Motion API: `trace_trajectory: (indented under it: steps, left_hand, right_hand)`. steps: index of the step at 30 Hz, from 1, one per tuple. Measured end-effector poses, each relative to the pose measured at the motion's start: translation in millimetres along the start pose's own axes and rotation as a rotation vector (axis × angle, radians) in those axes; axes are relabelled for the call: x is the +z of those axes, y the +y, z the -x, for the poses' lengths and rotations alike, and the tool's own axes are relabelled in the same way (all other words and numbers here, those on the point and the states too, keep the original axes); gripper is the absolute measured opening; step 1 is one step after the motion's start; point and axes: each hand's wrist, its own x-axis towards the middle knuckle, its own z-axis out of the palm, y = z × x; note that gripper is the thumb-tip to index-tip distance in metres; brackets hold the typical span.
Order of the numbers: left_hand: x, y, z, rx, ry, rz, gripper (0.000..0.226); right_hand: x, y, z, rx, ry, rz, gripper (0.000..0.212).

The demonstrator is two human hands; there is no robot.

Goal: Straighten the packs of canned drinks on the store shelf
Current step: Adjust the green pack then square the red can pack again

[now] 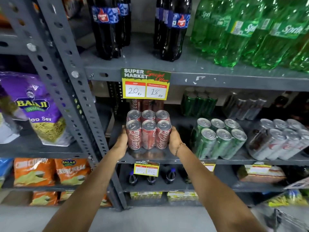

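Both hands are clamped on the red cola six-pack [148, 131], the left hand [121, 143] pressed against its left side and the right hand [174, 141] against its right, at the near edge of the middle shelf [184, 159]. The pack stands upright and looks nearly square to the shelf front, so this step seems close to done. To the right, the green can pack [219, 139] and the silver can pack [280, 141] both sit skewed; turning them square likely comes next.
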Motion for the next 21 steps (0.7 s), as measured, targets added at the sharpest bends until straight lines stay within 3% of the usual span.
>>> trace_trajectory:
  steps: [18,21]
  left_hand:
    - [-13.5,-10.2,34.2,-0.067,0.026,-0.030,0.046]
    - [-13.8,-8.9,42.3,-0.068,0.014,-0.018,0.051]
  right_hand:
    - [-6.5,26.2,34.9,0.002,0.030,-0.010,0.043]
    - [-4.6,23.7,41.5,-0.002,0.019,-0.021,0.051]
